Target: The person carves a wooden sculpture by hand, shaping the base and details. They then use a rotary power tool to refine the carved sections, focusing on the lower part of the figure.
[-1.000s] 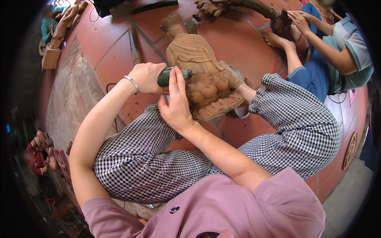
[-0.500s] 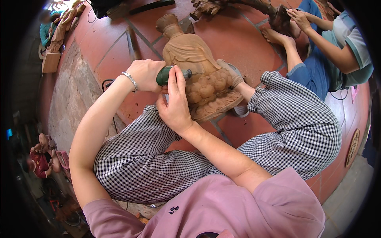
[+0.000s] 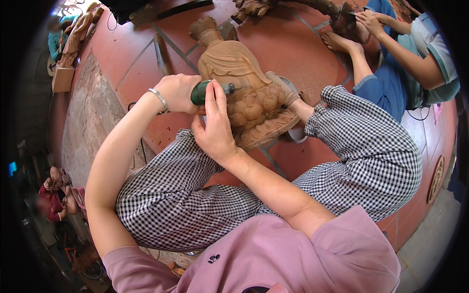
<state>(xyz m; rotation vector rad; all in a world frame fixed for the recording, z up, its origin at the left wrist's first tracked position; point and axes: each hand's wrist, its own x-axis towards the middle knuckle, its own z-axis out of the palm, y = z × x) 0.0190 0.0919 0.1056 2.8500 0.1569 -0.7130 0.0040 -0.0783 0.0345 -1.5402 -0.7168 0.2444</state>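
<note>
My left hand point(image 3: 181, 94), with a bracelet at the wrist, is wrapped round the rear of a green rotary tool point(image 3: 199, 92). My right hand point(image 3: 215, 134) is at the tool's front, two fingers laid across it and the thumb below. The thin bit points right at a brown carved wooden figure point(image 3: 227, 61), at the edge between its draped robe and a cluster of rounded lumps point(image 3: 254, 107). Whether the tip touches the wood I cannot tell. The figure lies tilted on the floor between my legs, its base toward me and against my foot.
Red floor tiles point(image 3: 288, 58) surround the figure. A rod-like tool point(image 3: 162, 53) lies beyond my left hand. At the far right another person's hands point(image 3: 369, 24) are at a dark carved wooden piece point(image 3: 342, 19). A stone slab point(image 3: 90, 117) lies on the left.
My hands and the rotary tool have shifted very slightly left. The other person's hands at the far right have moved a little. The figure stays in nearly the same place.
</note>
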